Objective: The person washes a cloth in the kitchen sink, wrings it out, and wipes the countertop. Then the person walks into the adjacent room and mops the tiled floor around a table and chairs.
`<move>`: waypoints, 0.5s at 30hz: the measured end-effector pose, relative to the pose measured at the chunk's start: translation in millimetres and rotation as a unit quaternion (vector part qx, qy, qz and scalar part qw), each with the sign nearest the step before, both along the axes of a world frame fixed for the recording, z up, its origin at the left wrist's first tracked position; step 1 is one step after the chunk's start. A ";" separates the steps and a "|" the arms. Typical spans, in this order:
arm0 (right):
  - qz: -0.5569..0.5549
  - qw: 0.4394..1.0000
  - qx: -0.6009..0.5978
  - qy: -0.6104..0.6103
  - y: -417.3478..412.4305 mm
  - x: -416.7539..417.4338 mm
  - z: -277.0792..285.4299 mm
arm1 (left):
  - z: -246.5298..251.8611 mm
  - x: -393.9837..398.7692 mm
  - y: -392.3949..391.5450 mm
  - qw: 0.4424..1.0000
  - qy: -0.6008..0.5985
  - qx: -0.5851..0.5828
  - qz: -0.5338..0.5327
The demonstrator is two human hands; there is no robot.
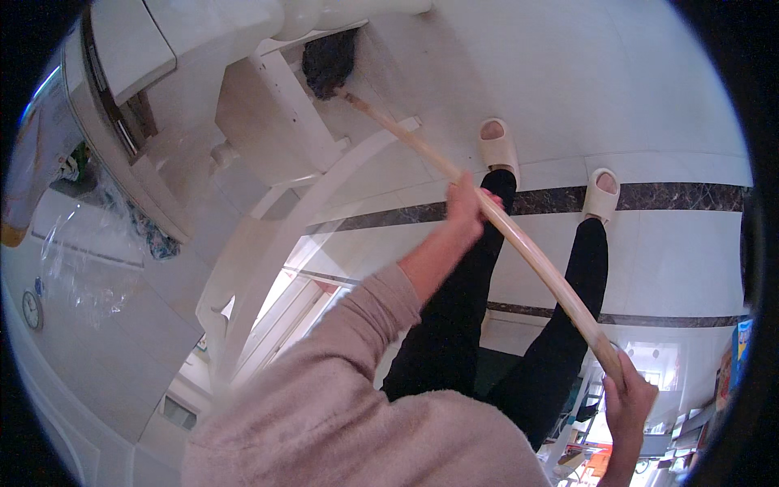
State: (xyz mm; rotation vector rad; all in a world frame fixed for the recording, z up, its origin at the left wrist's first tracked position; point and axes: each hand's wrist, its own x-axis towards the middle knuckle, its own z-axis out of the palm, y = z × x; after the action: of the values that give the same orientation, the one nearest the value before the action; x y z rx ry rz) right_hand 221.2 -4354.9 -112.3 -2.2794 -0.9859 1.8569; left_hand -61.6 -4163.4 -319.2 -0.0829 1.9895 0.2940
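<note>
A mop with a long pale wooden handle (535,255) runs diagonally across the view. My left hand (467,210) is closed around the middle of the handle, just above my left thigh and slipper. Lower right, my right hand (630,389) grips the handle's end. The dark, shaggy mop head (328,61) lies on the light floor tiles at the upper left. It sits close beside a white furniture base, whose edge hides part of the view around it.
A white chair (298,201) with a curved frame stands left of the handle. Beyond it is a white table (182,36). A dark marble strip (548,199) crosses the floor beneath my cream slippers (602,195). Clear plastic wrap (91,262) and a wall clock (32,309) show at left.
</note>
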 end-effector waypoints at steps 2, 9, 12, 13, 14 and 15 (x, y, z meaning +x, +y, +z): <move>0.006 0.999 0.051 0.003 37.3 -34.2 -29.8 | -22.5 -46.2 29.3 0.998 0.016 0.052 -0.028; 0.044 0.999 0.011 0.004 73.0 -56.6 -44.6 | -41.7 -79.3 71.9 0.992 0.115 0.028 -0.039; 0.015 1.000 0.014 -0.003 61.2 -39.3 -15.9 | -20.2 -49.1 52.6 0.994 0.109 0.021 -0.025; 0.010 1.000 0.011 -0.010 58.0 -30.0 -3.8 | -11.3 -37.9 44.1 0.996 0.090 0.018 -0.021; 0.002 1.000 -0.015 -0.012 57.7 -17.6 11.4 | -2.8 -23.8 33.6 0.997 0.079 0.002 -0.009; -0.042 0.998 -0.032 -0.015 54.2 -3.1 26.5 | 5.9 -5.5 22.4 0.998 0.065 -0.011 0.008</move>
State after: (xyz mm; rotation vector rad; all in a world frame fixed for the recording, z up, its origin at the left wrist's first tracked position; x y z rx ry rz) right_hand 218.2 -4300.7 -85.8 -2.3520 -0.8324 1.8529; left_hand -67.1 -4141.0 -313.3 -0.0954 2.1223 0.2927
